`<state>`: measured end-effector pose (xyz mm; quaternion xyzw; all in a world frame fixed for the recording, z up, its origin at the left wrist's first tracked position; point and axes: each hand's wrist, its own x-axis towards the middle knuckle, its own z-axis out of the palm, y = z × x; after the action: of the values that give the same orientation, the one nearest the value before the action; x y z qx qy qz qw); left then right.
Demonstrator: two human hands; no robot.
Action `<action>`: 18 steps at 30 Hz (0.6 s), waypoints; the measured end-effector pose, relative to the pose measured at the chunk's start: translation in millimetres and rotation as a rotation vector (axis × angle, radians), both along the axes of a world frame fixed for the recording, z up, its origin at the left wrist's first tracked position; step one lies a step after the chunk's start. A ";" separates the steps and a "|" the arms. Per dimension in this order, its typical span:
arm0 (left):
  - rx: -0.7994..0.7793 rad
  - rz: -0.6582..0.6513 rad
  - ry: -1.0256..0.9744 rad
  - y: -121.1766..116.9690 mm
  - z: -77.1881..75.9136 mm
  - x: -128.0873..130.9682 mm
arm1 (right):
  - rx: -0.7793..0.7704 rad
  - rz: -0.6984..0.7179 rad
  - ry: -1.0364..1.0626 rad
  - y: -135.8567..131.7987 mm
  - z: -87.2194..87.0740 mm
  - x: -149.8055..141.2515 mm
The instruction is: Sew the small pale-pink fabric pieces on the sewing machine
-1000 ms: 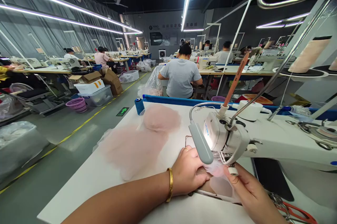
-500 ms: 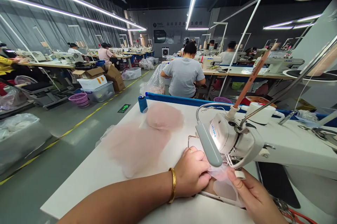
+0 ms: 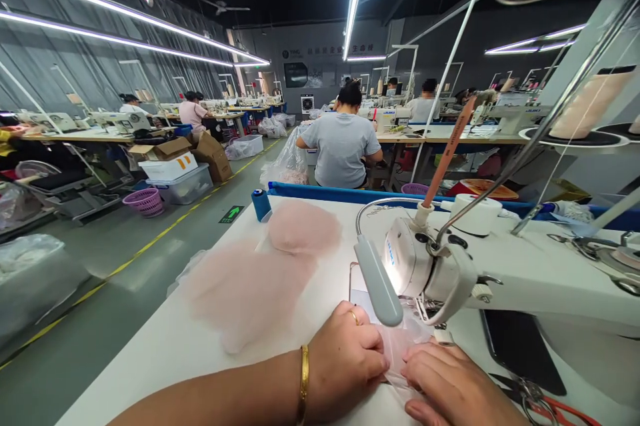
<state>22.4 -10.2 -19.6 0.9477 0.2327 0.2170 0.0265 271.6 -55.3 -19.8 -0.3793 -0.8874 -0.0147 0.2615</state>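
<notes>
A strip of sheer pale pink fabric (image 3: 395,346) runs out from under the needle area of a white sewing machine (image 3: 403,256). On its left, my left hand (image 3: 345,353), with a ring and a gold bangle, is closed on the fabric with curled fingers. My right hand (image 3: 445,376) grips the same fabric from the right, back of the hand upward, thumb lower than the fingers. A grey lamp (image 3: 379,283) above the hands hides part of the needle area. More sheer pink pieces (image 3: 250,286) lie flat on the white table (image 3: 165,373).
Near my right hand lie a black phone (image 3: 523,349) and orange-handled scissors (image 3: 555,409). A blue thread spool (image 3: 261,205) stands at the table's far left corner. White thread (image 3: 475,214) sits behind the machine head. A person in grey (image 3: 343,146) sits ahead.
Both hands have come nearer to me, away from the needle, with the fabric between them. My right hand has turned its back upward. The whole view has shifted slightly.
</notes>
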 end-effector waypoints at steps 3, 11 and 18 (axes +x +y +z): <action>-0.002 -0.001 -0.004 3.3 1.0 0.3 | -0.041 0.065 -0.040 1.5 -2.6 1.1; 0.004 0.062 -0.006 15.7 -2.4 -0.2 | 0.073 0.057 -0.039 8.5 -2.5 -1.8; 0.100 0.002 0.051 17.8 -3.3 -0.3 | 0.178 0.086 -0.088 9.8 3.2 -1.1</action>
<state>22.1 7.6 -22.9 0.9527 0.2234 0.2043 -0.0268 270.4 -45.5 -16.6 -0.3149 -0.9087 -0.0990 0.2555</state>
